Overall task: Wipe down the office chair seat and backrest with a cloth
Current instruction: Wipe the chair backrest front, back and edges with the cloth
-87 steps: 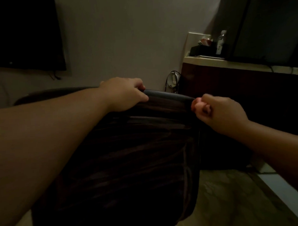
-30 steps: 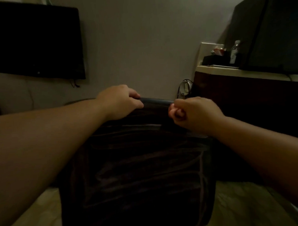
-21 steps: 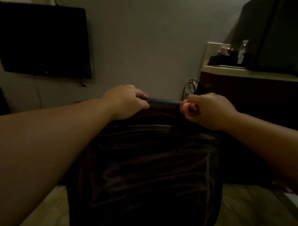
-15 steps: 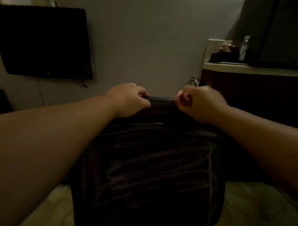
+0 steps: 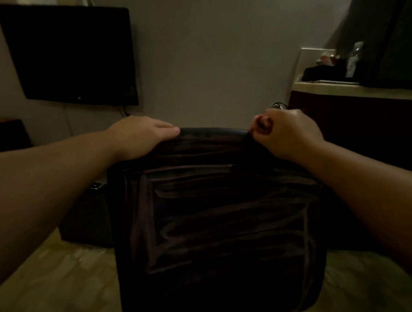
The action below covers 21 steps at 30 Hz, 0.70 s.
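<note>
Left hand [image 5: 139, 137] fingers straight, flat on the backrest [image 5: 216, 202] top edge, forearm reaching in from lower left, right hand [image 5: 286, 132] clenched around a dark cloth [image 5: 247, 140] at the top right corner, bottle [image 5: 353, 59] on the counter [image 5: 338, 90]

No words or numbers can be read here. The room is dark. The TV [image 5: 68, 55] on the wall has a tiny pale mark on its bottom edge, but it is too small to read.
</note>
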Available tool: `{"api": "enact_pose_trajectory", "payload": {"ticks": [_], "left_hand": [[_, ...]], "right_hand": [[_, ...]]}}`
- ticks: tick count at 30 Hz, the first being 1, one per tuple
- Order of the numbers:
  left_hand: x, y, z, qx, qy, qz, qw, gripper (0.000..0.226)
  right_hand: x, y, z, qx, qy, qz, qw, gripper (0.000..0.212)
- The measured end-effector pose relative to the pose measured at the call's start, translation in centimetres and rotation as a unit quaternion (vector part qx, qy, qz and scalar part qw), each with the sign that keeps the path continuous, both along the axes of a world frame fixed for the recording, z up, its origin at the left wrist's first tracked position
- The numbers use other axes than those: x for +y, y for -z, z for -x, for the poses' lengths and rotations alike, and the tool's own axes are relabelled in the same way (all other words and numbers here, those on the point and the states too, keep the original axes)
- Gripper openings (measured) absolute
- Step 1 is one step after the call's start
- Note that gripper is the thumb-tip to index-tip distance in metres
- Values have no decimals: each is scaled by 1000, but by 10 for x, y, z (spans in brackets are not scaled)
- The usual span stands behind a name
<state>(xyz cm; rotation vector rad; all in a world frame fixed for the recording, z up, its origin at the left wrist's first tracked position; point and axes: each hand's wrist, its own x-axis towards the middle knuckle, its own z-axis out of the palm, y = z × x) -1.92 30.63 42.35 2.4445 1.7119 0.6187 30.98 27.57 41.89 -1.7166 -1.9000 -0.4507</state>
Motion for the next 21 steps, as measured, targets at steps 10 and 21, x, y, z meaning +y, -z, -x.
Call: {"api": "enact_pose_trajectory", "payload": {"ticks": [10, 21], "left_hand": [[-1, -7, 5, -20, 24, 34, 999, 54], [-6, -4, 3, 9, 3, 27, 1000, 55]], "right_hand": [[1, -29, 28, 35, -19, 100, 994, 18], [-5, -12, 61, -85, -81, 94, 989, 24]]}}
